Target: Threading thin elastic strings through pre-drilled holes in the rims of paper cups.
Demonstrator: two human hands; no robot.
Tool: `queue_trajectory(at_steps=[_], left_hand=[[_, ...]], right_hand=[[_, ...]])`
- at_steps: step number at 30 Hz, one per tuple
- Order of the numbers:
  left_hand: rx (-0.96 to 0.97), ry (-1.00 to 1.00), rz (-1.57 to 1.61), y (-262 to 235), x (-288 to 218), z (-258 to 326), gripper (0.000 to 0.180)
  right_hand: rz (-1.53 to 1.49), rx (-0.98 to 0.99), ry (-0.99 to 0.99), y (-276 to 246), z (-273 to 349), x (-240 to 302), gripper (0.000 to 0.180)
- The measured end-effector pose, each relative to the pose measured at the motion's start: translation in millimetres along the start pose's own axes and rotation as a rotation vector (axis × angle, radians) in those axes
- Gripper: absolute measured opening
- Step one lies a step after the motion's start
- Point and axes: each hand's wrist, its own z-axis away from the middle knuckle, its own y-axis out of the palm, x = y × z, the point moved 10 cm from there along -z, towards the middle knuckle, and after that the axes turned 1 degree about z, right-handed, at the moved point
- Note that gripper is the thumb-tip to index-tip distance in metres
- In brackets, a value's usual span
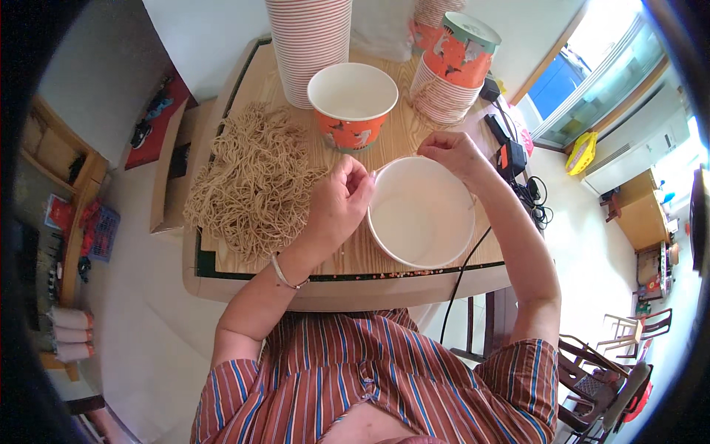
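Observation:
A round paper bucket (pixel 418 222), white inside, stands at the table's front edge with its mouth toward me. My left hand (pixel 342 198) is closed in a pinch at its left rim. A thin pale strand seems to run from those fingertips along the rim, too fine to be sure of. At the far rim my right hand (pixel 452 154) pinches with bent fingers; what lies in them is hidden. Left of my left hand spreads a loose heap of beige cords (pixel 255 181). Just behind stands another paper bucket (pixel 351 133), orange outside with a white rim.
A tall stack of nested buckets (pixel 310 52) rises at the back of the wooden table (pixel 255 74). Further right is a shorter stack of upturned orange buckets (pixel 460 63). Black cables and an adapter (pixel 510 159) lie at the right edge. A cardboard box (pixel 174 174) stands left.

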Motion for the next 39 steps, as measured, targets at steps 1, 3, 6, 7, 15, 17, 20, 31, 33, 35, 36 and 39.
queue_trajectory(at_steps=[1,3,6,7,15,17,20,31,33,35,36,39], left_hand=[[0.020,-0.007,-0.032,1,0,0,0.013],[0.042,-0.016,-0.064,3,3,-1,0.012],[0.045,-0.078,-0.007,5,17,0,0.010],[0.010,-0.030,0.035,4,13,-2,0.009],[0.016,0.036,0.049,-8,-3,16,0.009],[0.053,0.010,-0.020,-6,-7,19,0.011],[0.088,-0.041,-0.013,-2,-5,22,0.014],[0.221,-0.203,0.157,7,12,13,0.021],[0.253,-0.212,0.214,10,9,11,0.021],[0.311,-0.281,0.154,17,8,10,0.018],[0.350,-0.301,0.129,22,4,12,0.018],[0.374,-0.306,0.179,31,-1,8,0.018]], right_hand=[[-0.010,0.009,0.014,2,0,-1,0.012],[-0.014,0.009,0.091,3,5,-3,0.012],[-0.004,0.024,0.178,4,9,-11,0.012],[0.008,0.033,0.187,2,10,-12,0.013],[0.332,-0.180,0.046,-44,59,15,0.015],[0.499,-0.129,-0.061,-41,82,21,0.021],[0.432,-0.095,0.012,-40,105,11,0.021],[0.088,-0.048,0.346,-38,133,-7,0.014],[-0.047,0.015,0.340,-31,135,-14,0.015],[-0.127,0.046,0.384,-31,138,-20,0.017],[-0.136,0.067,0.388,-32,140,-21,0.019],[-0.084,0.062,0.352,-40,139,-14,0.019]])
